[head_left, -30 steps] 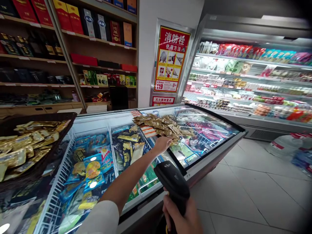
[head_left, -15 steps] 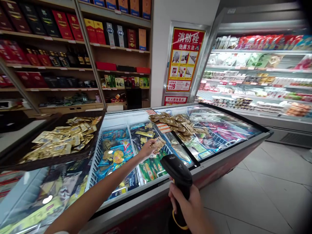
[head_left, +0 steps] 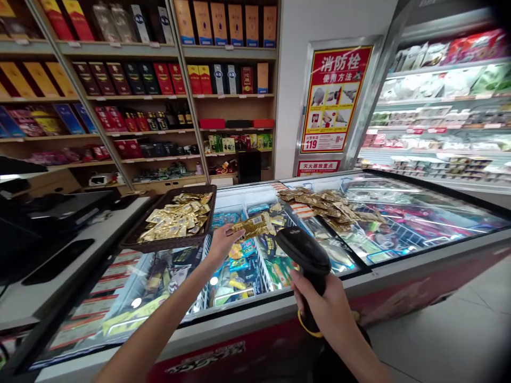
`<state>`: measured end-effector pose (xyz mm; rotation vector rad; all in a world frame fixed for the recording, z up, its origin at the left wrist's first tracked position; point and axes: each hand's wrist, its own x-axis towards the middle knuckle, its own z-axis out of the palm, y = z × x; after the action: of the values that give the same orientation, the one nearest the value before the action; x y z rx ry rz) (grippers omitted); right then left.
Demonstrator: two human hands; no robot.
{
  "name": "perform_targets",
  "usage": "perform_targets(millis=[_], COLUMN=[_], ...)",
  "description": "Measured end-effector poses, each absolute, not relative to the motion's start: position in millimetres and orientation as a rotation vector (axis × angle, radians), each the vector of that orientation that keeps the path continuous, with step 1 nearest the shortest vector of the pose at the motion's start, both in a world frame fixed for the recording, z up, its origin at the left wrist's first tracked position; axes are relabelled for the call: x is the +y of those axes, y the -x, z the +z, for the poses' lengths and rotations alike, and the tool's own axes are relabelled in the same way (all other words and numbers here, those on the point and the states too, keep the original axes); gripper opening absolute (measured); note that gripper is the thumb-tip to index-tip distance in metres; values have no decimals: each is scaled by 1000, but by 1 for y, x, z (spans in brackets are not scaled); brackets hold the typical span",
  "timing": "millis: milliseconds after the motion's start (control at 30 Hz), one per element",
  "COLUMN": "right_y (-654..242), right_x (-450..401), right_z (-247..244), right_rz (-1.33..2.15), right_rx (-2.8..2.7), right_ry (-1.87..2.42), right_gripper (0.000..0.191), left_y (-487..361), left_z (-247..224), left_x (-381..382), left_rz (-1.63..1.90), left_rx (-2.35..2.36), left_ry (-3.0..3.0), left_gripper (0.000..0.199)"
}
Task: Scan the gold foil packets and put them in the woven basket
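Shop shelving [head_left: 235, 109] lines the far wall, with six orange boxes [head_left: 235, 25] along one upper section and, below them, a row of three flat boxes [head_left: 237, 123], two red and one black. Beside it hangs a red and yellow poster [head_left: 337, 96] headed 消防栓 使用方法, with 119 near its foot; a smaller sign [head_left: 319, 166] underneath reads 灭火器放置点. A glass-topped freezer [head_left: 247, 319] stretches across the front, the white lettering on its red side too blurred to read. The person's left forearm reaches up and inward from the lower left, wrist nearly straight, and the left grip [head_left: 221, 246] is pinched, thumb against fingers, on the near end of one gold packet [head_left: 253, 226]. That packet lies roughly level above the freezer, its far end pointing right; the print on it is too small to make out. From the lower right the other forearm slants up and left, and the right grip [head_left: 329, 298] is wrapped around the handle of one black scanner [head_left: 305, 255], whose head tilts up towards the packet, just beside it. More gold packets lie in two heaps, too overlapped to count: one heap [head_left: 179, 215] inside a brown basket [head_left: 159, 246] near the white counter [head_left: 16, 303], the other [head_left: 333, 205] on the freezer's glass, right of the held packet.
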<state>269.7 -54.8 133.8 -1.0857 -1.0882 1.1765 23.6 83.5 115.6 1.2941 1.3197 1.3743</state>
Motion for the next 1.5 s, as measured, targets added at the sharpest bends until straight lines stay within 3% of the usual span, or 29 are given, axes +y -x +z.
perform_targets(millis=[500,933,1100,1333,1500], right_y=[-230,-224,-226,-245,-252], right_x=[-61,-60,-63,-63,-57], right_z=[166,159,152,130,122], right_rz=[1371,1375,1389,1325,1266], right_rx=[-1154,-1178,-1118,-1130,-1154], right_ry=[910,933,967,1057,1091], right_gripper=[48,50,53,50,53], left_y=[24,28,28,42,76], left_z=[156,149,129,114,180], left_x=[53,56,46,28,92], left_rz=[1615,1629,1471,1054,1546], left_rx=[1324,1319,1392,1483,1588], left_ry=[-1309,-1314,-1222,-1029,-741], left_gripper=[52,54,58,41,15])
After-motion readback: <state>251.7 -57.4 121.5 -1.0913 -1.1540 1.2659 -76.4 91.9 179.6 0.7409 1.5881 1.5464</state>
